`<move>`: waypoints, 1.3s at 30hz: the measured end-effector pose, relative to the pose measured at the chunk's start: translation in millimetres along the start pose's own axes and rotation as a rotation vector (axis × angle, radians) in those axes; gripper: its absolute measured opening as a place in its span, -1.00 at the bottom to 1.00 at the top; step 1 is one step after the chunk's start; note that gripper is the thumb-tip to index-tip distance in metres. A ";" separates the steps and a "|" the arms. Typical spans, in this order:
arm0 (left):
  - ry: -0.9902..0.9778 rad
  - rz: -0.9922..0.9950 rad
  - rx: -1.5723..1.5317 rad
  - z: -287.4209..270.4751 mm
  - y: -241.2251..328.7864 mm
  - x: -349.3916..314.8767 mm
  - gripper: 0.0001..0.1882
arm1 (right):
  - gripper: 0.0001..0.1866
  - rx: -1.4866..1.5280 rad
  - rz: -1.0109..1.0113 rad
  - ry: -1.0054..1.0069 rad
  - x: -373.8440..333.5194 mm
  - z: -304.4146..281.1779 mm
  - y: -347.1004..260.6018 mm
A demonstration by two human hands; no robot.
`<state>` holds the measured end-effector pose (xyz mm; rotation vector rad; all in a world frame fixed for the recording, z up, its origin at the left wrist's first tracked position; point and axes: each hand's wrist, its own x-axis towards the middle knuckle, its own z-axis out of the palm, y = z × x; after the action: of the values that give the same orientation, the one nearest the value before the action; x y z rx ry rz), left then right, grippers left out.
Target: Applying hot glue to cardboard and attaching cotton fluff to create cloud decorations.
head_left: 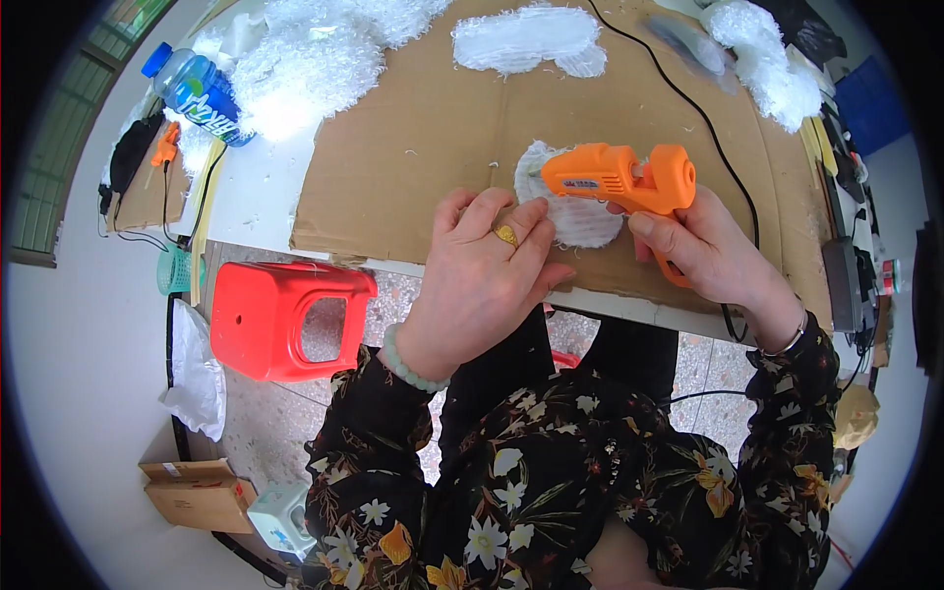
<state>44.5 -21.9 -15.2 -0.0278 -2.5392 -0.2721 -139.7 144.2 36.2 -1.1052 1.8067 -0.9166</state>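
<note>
My right hand (693, 241) is closed round the handle of an orange glue gun (610, 175). The gun's nozzle points left, over an oval piece of white ribbed material (587, 224) lying on the cardboard. To the left of that piece, my left hand (492, 256) rests palm down with bent fingers, its fingertips at the piece's edge. The left thumb stands apart from the fingers, and nothing shows gripped between them. The gun covers part of the oval piece. A second, longer white piece (526, 39) lies farther back on the brown cardboard sheet (393, 167).
White shredded filling (315, 69) is heaped at the far left beside a blue-capped bottle (197, 93). More white material (762, 64) lies at the far right. A black cord (703, 113) crosses the cardboard's right side. A red plastic stool (261, 320) stands left of the table.
</note>
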 end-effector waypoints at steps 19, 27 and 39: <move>0.009 -0.037 0.014 -2.8 0.3 0.6 -0.61 | -0.60 0.061 -0.025 -0.050 -4.6 -6.2 0.0; 0.006 -0.038 0.025 -3.9 -0.3 0.5 -0.61 | -0.60 0.045 -0.025 -0.092 -5.3 -6.0 -6.7; 0.114 -0.147 -0.160 -13.3 -20.6 7.8 -0.75 | -0.47 0.410 -0.095 0.047 -12.1 -17.9 7.7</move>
<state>43.7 -45.0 -4.0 0.1102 -2.4043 -0.5193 -154.9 161.1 40.0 -0.9175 1.5190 -1.3096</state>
